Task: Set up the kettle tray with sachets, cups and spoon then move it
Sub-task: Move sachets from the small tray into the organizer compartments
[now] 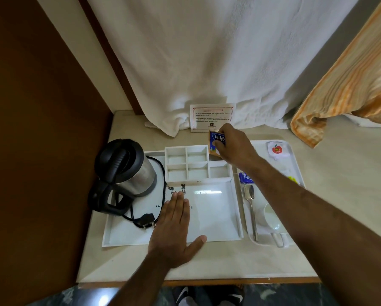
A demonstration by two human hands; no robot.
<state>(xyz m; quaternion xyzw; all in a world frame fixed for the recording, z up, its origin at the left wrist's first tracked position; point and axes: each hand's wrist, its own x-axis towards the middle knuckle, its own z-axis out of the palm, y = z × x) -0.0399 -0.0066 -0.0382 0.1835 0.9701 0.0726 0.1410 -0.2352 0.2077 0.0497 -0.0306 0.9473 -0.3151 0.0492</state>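
Note:
A white kettle tray (pixel 216 217) lies on the table, with a steel-and-black kettle (pixel 127 171) on its left side and an empty divided sachet holder (pixel 187 163) at its back. My left hand (pixel 176 226) rests flat and open on the tray floor. My right hand (pixel 231 144) holds a blue Tetley tea sachet (pixel 217 141) just above the holder's right rear corner. To the right, a second white tray (pixel 295 171) carries a spoon (pixel 250 208), a white cup (pixel 271 217) on its side, a blue sachet (pixel 244 177) and a white sachet with an apple logo (pixel 276 150).
The kettle's black cord and plug (pixel 146 220) lie coiled on the tray beside the kettle. A printed card (pixel 211 117) stands at the back against a white curtain. An orange striped cloth (pixel 339 96) hangs at the right. A brown wall borders the table's left.

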